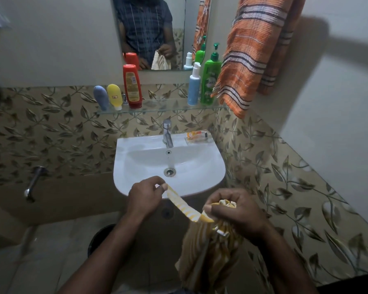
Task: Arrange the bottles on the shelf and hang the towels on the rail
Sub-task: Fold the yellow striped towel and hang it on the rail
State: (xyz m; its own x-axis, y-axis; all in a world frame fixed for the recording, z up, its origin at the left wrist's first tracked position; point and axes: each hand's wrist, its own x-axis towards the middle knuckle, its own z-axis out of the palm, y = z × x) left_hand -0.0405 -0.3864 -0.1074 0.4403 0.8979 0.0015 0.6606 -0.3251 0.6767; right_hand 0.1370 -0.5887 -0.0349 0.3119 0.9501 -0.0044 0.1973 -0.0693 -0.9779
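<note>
A yellow and white striped towel (208, 247) hangs in front of me, below the sink. My left hand (146, 197) pinches one corner of it and pulls a strip taut. My right hand (234, 211) grips the bunched top of the same towel. An orange striped towel (255, 52) hangs at the upper right. On the glass shelf (162, 109) stand a blue bottle (101, 97), a yellow bottle (114, 96) and a red bottle (132, 85) at the left. At the shelf's right end stand a light blue pump bottle (194, 85) and a green pump bottle (210, 79).
A white sink (136, 175) with a chrome tap (167, 133) sits under the shelf, a small tube box (197, 135) on its right rim. A mirror (149, 32) hangs above. A wall tap (33, 183) juts out at the left; a dark bucket (100, 236) stands on the floor.
</note>
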